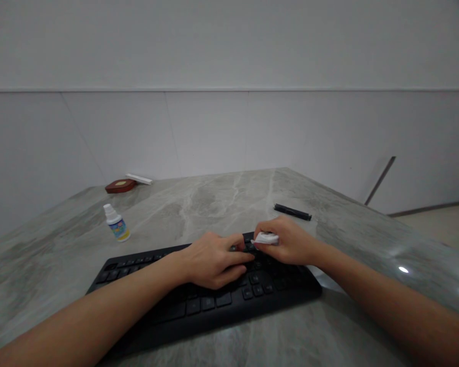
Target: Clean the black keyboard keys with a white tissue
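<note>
A black keyboard lies at a slant across the near part of the table. My left hand rests on its keys right of the middle, fingers stretched out and nothing seen in them. Close beside it, over the upper right keys, my right hand pinches a small white wad that looks like a folded tissue. The wad's lower tip is at or just above the keys; whether it touches them I cannot tell. My left forearm and both hands hide part of the keyboard.
A white spray bottle with a colourful label stands behind the keyboard's left end. Farther back lie a reddish-brown object and a white strip. A narrow black bar lies beyond my right hand. The marble-patterned table meets a pale wall.
</note>
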`<action>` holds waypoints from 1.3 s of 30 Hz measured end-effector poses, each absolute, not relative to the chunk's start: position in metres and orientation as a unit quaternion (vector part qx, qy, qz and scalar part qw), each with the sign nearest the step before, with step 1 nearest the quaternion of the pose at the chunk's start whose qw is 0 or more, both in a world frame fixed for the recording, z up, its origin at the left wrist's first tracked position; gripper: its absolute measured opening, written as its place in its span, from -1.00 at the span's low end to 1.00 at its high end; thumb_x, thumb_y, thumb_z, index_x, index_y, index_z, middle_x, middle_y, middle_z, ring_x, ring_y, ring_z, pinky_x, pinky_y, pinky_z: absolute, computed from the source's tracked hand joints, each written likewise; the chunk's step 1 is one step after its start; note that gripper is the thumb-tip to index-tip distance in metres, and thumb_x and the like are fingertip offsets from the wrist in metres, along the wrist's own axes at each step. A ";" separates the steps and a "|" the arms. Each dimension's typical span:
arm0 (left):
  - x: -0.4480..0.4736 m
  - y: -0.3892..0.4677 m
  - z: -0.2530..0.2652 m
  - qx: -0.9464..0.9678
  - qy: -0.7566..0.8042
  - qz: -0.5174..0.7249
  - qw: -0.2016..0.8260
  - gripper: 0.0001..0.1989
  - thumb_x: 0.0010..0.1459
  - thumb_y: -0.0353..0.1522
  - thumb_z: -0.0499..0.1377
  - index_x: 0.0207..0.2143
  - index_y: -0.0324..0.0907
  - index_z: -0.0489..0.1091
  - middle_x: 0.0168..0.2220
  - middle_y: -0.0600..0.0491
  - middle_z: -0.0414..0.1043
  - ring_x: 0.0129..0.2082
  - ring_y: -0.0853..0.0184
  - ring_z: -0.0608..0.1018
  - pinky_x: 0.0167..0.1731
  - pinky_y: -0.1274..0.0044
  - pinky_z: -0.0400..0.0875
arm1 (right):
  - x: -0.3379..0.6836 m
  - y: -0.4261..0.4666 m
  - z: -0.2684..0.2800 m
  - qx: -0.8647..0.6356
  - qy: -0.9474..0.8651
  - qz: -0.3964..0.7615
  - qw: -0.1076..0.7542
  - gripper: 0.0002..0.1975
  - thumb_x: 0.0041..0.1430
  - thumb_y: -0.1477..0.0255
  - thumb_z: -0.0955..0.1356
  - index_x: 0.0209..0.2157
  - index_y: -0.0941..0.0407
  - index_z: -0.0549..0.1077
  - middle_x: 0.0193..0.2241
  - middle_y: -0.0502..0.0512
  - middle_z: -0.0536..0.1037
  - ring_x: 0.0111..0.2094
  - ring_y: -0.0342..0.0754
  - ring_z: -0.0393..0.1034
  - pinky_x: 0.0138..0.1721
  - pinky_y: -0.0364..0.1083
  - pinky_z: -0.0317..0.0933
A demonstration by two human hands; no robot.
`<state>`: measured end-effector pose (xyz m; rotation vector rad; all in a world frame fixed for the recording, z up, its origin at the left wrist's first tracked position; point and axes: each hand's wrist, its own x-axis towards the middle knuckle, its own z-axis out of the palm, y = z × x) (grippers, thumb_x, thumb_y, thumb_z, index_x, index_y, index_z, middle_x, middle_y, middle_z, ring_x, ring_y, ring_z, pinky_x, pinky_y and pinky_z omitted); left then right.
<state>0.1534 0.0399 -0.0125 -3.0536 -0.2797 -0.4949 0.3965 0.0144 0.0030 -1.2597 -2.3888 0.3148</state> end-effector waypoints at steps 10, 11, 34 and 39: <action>0.158 0.035 -0.005 -0.987 -0.120 -0.106 0.025 -0.71 0.34 -0.29 0.10 0.04 -0.17 0.44 -0.17 -0.05 0.48 -0.41 0.28 0.54 -0.49 0.52 0.41 | 0.390 0.015 -0.002 -0.470 -0.867 0.081 0.144 -0.84 0.19 0.37 0.36 -0.24 0.10 0.57 -0.40 0.12 0.62 -0.35 0.02 0.47 -0.32 -0.09 0.12; 0.158 0.035 -0.005 -0.987 -0.119 -0.104 0.021 -0.72 0.35 -0.29 0.11 0.04 -0.17 0.43 -0.17 -0.04 0.49 -0.40 0.28 0.55 -0.48 0.53 0.42 | 0.389 0.015 -0.004 -0.470 -0.867 0.079 0.143 -0.84 0.19 0.38 0.36 -0.25 0.10 0.57 -0.40 0.12 0.62 -0.34 0.02 0.47 -0.32 -0.09 0.12; 0.155 0.042 -0.014 -0.982 -0.069 -0.173 0.014 -0.72 0.34 -0.38 0.04 -0.09 -0.22 0.53 -0.40 0.01 0.55 -0.55 0.38 0.53 -0.61 0.57 0.29 | 0.386 0.016 -0.001 -0.434 -0.892 0.054 0.115 -0.85 0.14 0.49 0.32 -0.28 0.12 0.55 -0.37 0.13 0.64 -0.34 0.02 0.47 -0.36 -0.10 0.07; 0.155 0.042 -0.016 -0.982 -0.068 -0.174 0.014 -0.74 0.33 -0.39 0.05 -0.08 -0.21 0.52 -0.39 0.01 0.55 -0.53 0.37 0.55 -0.59 0.57 0.32 | 0.386 0.017 0.000 -0.435 -0.894 0.056 0.092 -0.83 0.08 0.53 0.32 -0.29 0.12 0.54 -0.37 0.13 0.64 -0.33 0.03 0.48 -0.36 -0.10 0.07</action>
